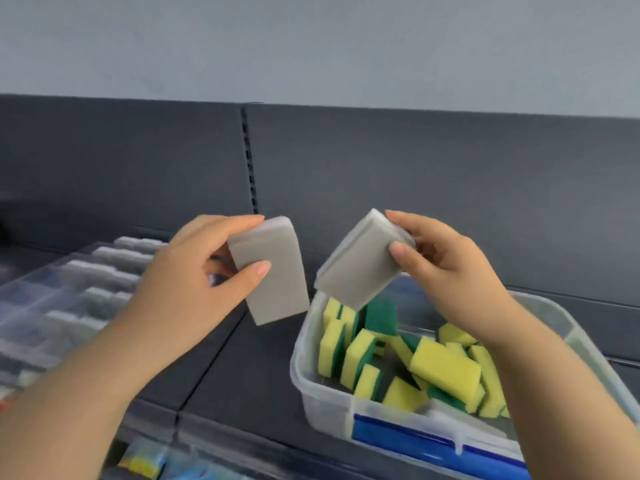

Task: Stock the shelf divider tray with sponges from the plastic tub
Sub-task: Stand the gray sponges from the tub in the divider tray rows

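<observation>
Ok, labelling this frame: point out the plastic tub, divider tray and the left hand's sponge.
plastic tub [303,375], head view, left wall.
divider tray [38,289], head view, clear divider wall.
left grey sponge [277,289], head view, broad face.

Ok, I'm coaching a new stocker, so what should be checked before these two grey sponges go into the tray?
1. Left hand grip on the left sponge, thumb and fingers pinching it: ok.
2. Right hand grip on the right sponge: ok.
3. Right sponge lifted clear of the tub: ok.
4. Tray rows hold matching grey sponges: ok.
5. A free slot in the tray: cannot tell, it is blurred.
6. Tub has stock left, yellow-green sponges: ok.
</observation>
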A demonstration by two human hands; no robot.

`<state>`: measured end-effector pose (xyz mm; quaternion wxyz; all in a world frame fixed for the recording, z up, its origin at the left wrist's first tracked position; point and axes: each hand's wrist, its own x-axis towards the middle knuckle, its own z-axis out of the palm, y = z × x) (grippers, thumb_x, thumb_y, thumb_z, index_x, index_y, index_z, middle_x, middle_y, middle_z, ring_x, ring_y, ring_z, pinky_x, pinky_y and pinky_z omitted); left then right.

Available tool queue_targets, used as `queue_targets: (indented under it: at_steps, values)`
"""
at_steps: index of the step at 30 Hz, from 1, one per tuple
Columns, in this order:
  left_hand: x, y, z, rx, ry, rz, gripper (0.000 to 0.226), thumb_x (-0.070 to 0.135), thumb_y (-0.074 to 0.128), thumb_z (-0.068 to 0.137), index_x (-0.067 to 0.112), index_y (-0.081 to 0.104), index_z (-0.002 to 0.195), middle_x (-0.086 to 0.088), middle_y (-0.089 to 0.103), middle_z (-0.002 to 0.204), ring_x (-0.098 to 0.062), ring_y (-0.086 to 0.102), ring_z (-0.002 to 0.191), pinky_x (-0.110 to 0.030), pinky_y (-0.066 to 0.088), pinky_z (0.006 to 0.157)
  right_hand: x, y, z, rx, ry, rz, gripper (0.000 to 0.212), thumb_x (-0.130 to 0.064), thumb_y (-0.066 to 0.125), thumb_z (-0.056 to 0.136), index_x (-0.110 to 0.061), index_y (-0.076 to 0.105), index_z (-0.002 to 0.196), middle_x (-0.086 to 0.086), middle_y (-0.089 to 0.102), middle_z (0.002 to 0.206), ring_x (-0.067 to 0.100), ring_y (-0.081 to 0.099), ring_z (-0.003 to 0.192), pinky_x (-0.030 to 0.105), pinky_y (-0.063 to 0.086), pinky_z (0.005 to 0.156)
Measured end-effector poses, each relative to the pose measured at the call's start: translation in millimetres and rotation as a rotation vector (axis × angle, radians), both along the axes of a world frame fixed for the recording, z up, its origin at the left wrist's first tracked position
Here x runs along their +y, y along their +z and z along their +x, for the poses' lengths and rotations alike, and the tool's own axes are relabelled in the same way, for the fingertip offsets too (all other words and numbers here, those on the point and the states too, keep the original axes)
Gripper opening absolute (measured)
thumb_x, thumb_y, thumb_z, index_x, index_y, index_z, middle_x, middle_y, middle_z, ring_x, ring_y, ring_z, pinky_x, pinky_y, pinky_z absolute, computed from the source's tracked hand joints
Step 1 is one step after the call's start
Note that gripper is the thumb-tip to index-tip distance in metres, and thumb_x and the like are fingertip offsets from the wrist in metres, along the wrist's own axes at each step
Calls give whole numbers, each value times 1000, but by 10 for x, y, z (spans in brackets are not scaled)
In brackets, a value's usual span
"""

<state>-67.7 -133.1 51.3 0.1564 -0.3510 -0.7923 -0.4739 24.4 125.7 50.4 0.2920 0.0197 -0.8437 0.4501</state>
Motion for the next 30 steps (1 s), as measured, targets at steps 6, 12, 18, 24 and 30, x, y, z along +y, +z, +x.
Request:
queue_targets:
  at_steps: [6, 12, 18, 24, 30]
  values:
    - [-1908, -164, -215, 81, 218, -33, 46, 44, 62, 69, 50, 54, 114, 19, 54, 112, 6, 60, 89, -7, 47, 71, -1527, -100, -542, -23, 155, -26, 30, -22, 57, 90, -35, 59, 116, -11, 63, 113, 3, 60, 99, 16, 46, 81]
    - [-3120, -490, -303, -61, 301, 3, 47, 39, 64, 68, 56, 54, 111, 18, 54, 113, 0, 61, 96, -15, 51, 78, -2791, -410, -917, -49, 243, 59, 40, -18, 59, 88, -52, 48, 107, -22, 56, 114, -9, 53, 100, 1, 38, 79]
    - [-3630, -834, -524, -95, 372, -35, 59, 8, 73, 73, 50, 56, 110, 24, 53, 112, 7, 54, 101, -6, 45, 79, -3325, -680, -1255, -63, 243, 3, 37, -20, 60, 87, -48, 51, 110, -23, 58, 112, -5, 56, 98, 3, 41, 76]
    - [-3734, -947, -1048, -173, 402, 64, 45, 37, 65, 67, 54, 56, 108, 18, 57, 115, -3, 59, 102, -13, 50, 78, -3510, -835, -1881, -75, 249, -186, 34, -20, 59, 87, -43, 54, 112, -23, 60, 111, 0, 59, 102, 8, 45, 76]
    - [-3813, -824, -2041, -149, 384, -19, 50, 25, 70, 74, 60, 53, 107, 25, 59, 111, 6, 59, 97, -8, 48, 68, -3671, -822, -2710, -82, 227, -221, 32, -23, 57, 86, -38, 55, 114, -22, 60, 112, 3, 58, 105, 14, 48, 79]
